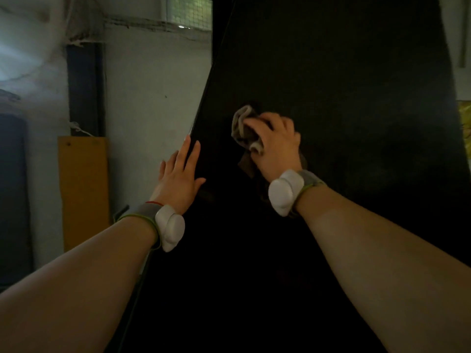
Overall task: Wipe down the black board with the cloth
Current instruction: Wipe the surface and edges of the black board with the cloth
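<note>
— Feel of the cloth (242,128)?
— Probably soft, light, limp. Best gripped bunched in the palm: crumpled now under the curled fingers of the right hand (276,142), pressed to the black board (356,85) toward its left side.
— Looks?
— Grey-brown, wadded, one tail dangling. Beside it, left hand (178,174) flat, fingers straight, on the board's edge, holding nothing.

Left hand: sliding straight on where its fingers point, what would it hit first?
Probably nothing: the left hand lies flat on the board at its left edge, fingers pointing up along it. That strip looks bare; the cloth is further right.
</note>
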The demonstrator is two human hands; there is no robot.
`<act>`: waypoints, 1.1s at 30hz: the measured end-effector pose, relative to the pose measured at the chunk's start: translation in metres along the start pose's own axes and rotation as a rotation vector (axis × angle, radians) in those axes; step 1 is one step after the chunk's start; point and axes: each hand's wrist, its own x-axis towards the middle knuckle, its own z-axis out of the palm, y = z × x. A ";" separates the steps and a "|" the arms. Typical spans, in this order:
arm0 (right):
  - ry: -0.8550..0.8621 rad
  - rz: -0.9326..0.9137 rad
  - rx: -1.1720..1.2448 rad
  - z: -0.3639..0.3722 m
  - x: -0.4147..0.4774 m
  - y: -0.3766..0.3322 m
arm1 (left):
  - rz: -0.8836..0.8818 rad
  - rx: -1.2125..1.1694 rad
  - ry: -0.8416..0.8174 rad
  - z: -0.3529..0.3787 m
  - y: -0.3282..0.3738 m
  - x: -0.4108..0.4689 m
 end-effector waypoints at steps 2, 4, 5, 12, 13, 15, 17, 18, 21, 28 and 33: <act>-0.067 0.070 -0.035 0.004 0.015 -0.003 | 0.010 -0.005 0.002 0.002 -0.002 0.001; -0.147 0.110 -0.061 0.017 0.019 -0.007 | 0.021 -0.019 0.005 0.003 -0.006 0.000; -0.133 0.120 -0.063 0.020 0.017 -0.008 | 0.035 -0.030 0.015 0.002 -0.005 0.001; -0.085 -0.016 -0.084 0.040 -0.018 -0.015 | 0.066 -0.085 0.040 0.003 -0.006 -0.003; -0.097 -0.029 -0.079 0.043 -0.025 -0.017 | 0.076 -0.069 0.040 0.004 -0.007 -0.006; -0.128 -0.050 -0.065 0.048 -0.038 -0.020 | 0.088 -0.039 0.030 0.007 -0.009 -0.015; -0.164 -0.079 -0.060 0.054 -0.051 -0.020 | 0.080 -0.026 0.006 0.012 -0.013 -0.027; -0.180 -0.095 -0.059 0.056 -0.057 -0.021 | 0.070 -0.027 -0.004 0.015 -0.015 -0.033; -0.205 -0.135 -0.051 0.064 -0.075 -0.022 | 0.031 -0.030 -0.024 0.021 -0.020 -0.046; -0.465 -0.275 -0.075 0.071 -0.120 -0.021 | -0.030 -0.032 -0.045 0.028 -0.012 -0.051; -0.223 -0.221 0.010 0.047 -0.088 -0.017 | -0.018 -0.059 -0.062 0.028 -0.014 -0.048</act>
